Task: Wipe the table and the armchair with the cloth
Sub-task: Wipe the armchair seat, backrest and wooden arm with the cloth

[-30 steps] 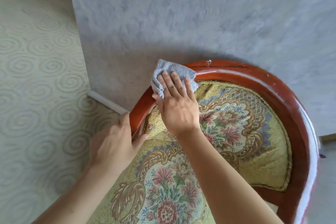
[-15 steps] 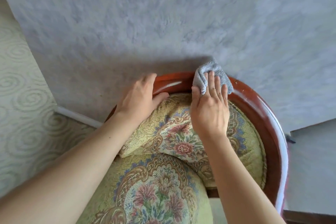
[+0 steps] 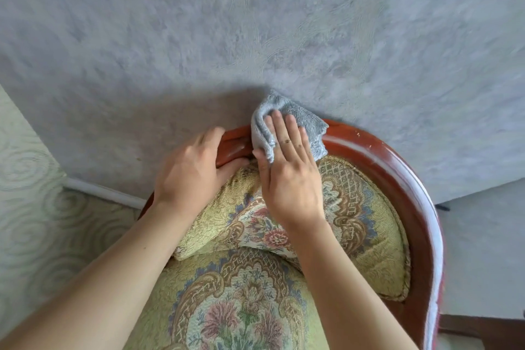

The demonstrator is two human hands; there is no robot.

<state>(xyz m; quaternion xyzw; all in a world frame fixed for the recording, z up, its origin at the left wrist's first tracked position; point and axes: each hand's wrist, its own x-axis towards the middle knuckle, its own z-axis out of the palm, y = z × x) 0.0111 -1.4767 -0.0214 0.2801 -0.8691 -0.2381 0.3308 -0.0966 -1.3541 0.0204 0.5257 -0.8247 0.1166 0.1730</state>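
Far left: pale green carpet with a raised swirl pattern, meeting a white skirting strip at the foot of a grey-blue textured wall that fills the upper frame.

Left hand: curled over the top of the armchair's glossy red-brown curved wooden back rail. Fingers wrap over the rail's far edge, thumb lies on the near side against the cushion. Closed on the rail, no cloth in it.

Just right of it, touching the same rail: the grey-blue fluffy microfibre cloth, bunched and folded, draped over the crest of the rail close against the wall. Its long axis runs roughly along the rail, left to right; a peaked corner points up and away toward the wall, and the right-hand edge trails down over the rail toward the cushion.

Right hand: flat and open, palm down, fingers extended and pointing away toward the wall, pressing the cloth onto the rail. Thumb lies along the cloth's left folds. Fingertips cover the cloth's centre; the heel of the hand sits over the back cushion.

Beneath both hands: yellow-green tapestry back cushion with floral medallion, and nearer the camera a seat cushion of the same fabric. Forearms cross over both.

Right: the rail sweeps round and down the frame edge. Past it, a pale grey floor area.
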